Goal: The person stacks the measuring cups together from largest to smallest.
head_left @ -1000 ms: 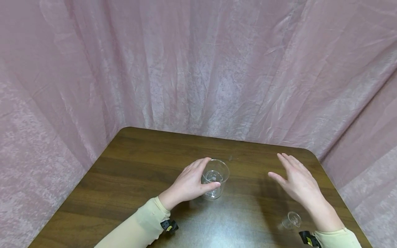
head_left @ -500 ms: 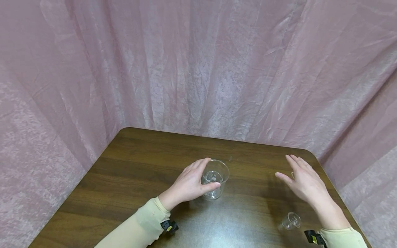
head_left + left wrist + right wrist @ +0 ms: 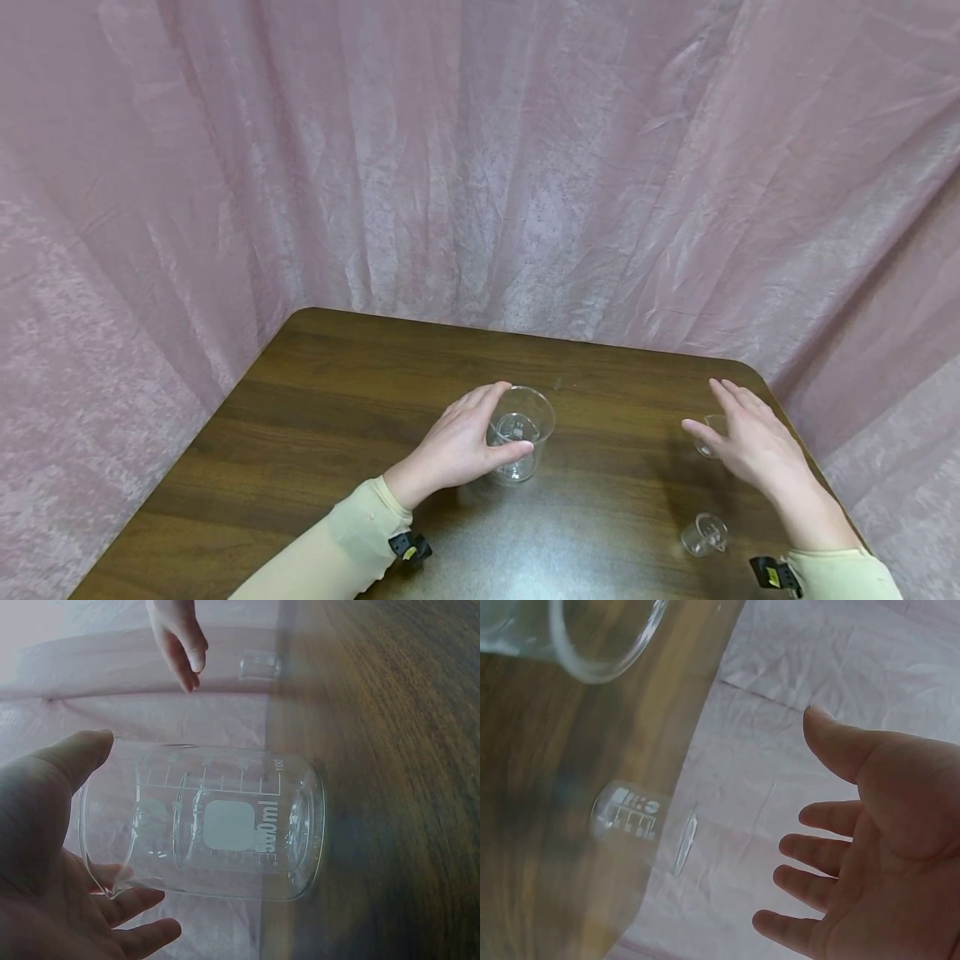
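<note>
Near the table's middle my left hand [image 3: 465, 437] holds a large clear glass beaker [image 3: 542, 433] near its rim, thumb on one side and fingers on the other. A smaller glass vessel shows inside it. White graduations mark its wall [image 3: 231, 825] in the left wrist view. My right hand [image 3: 750, 442] hovers at the right with fingers spread and nothing in them. Partly hidden behind its thumb stands another beaker [image 3: 703, 451], marked in white in the right wrist view. Closer to me, left of the right forearm, is a small beaker [image 3: 703, 537].
The brown wooden table [image 3: 360, 375] has rounded far corners. Pink curtains [image 3: 480, 167] hang behind it and along both sides. In the right wrist view, a large glass rim [image 3: 600, 675] is cut off at the upper left; which beaker it belongs to, I cannot tell.
My right hand has moved to the right and slightly towards me, uncovering part of the beaker behind it. The left hand and the large beaker have stayed in place.
</note>
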A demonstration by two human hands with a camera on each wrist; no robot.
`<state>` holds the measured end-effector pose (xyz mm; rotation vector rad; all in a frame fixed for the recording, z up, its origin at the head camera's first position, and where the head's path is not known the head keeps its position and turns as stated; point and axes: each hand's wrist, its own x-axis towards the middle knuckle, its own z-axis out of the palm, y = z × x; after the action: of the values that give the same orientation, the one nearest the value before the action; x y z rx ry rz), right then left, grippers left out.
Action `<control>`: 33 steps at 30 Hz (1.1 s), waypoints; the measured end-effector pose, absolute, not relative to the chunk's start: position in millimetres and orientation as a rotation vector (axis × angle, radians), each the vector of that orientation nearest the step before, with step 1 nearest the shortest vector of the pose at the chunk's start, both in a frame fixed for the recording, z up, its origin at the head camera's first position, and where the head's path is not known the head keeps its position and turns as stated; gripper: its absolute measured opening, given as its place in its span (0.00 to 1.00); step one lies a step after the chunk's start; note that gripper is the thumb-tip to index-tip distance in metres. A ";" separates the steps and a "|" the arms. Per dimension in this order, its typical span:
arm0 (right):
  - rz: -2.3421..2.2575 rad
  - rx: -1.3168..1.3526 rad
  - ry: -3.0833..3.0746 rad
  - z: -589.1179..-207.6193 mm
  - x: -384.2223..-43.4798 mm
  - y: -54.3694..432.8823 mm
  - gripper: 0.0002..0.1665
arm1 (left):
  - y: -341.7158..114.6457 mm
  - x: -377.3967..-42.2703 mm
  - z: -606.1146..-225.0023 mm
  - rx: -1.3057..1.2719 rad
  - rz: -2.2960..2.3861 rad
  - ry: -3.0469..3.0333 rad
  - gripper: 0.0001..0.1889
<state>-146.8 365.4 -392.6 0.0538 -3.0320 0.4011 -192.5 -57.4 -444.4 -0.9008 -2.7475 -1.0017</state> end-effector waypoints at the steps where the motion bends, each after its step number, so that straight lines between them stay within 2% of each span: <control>1: 0.401 0.056 -3.027 -393.2 -147.0 366.8 0.57 | -57.4 -192.3 -444.4 -0.900 -1.000 -2.750 0.48; 33: 0.443 -0.046 -3.123 -414.3 -152.0 400.2 0.60 | -57.3 -190.9 -443.1 -0.881 -1.002 -2.781 0.48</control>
<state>-152.0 400.2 -414.3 -0.0461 -3.1230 0.4432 -190.9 -57.3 -443.1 -0.8809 -2.7805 -1.0019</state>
